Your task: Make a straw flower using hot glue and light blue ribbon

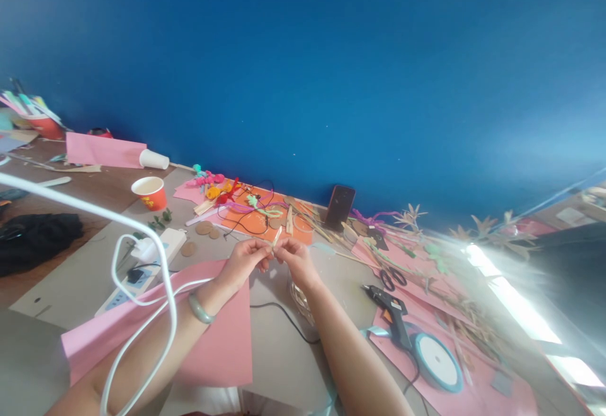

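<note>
My left hand and my right hand meet over the middle of the table, fingers pinched together. Between their fingertips is a small pale strip, its upper end sticking up; its material is unclear. Both hands grip its lower part, which the fingers mostly hide. Under the left forearm lies pink paper. A coil of pale cord sits just below the right hand, partly covered by the wrist. To the right, a black glue gun rests near scissors.
A white cable loops across the left foreground to a power strip. A paper cup stands at left. A phone leans on the blue wall. Ribbon spool and dried stems lie at right.
</note>
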{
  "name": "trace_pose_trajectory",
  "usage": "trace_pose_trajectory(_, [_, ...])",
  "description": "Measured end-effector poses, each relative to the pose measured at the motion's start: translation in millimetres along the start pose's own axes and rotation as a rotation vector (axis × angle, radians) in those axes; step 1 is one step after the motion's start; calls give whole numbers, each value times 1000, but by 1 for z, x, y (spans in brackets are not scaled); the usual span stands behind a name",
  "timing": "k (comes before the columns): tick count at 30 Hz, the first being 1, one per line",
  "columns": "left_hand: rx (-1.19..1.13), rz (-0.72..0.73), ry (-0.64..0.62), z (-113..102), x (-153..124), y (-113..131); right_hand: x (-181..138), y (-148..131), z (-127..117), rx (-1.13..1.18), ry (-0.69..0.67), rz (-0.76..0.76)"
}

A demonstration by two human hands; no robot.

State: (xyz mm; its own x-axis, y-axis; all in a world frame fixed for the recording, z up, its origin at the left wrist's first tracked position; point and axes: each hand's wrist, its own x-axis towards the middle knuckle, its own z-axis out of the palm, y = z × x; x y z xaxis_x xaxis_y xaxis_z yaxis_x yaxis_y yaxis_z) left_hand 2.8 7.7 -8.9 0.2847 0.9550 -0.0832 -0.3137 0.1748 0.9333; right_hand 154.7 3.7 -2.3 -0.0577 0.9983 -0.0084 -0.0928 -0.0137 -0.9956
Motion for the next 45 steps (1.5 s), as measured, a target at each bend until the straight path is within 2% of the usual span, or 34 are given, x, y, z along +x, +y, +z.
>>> trace_pose_trajectory(14, [62, 21, 35, 3, 0, 4, 2, 3, -4, 34, -44, 18])
trace_pose_trajectory(24, [223, 87, 18, -2, 2, -9, 2, 0, -3, 26, -52, -1])
trace_pose_trajectory(38, [-50, -100, -26, 1, -1, -2, 2, 2, -2, 70, -61, -8])
trace_pose_trajectory(45, [-96, -114, -18, 1, -1, -3, 1, 2, 0, 98, -53, -8])
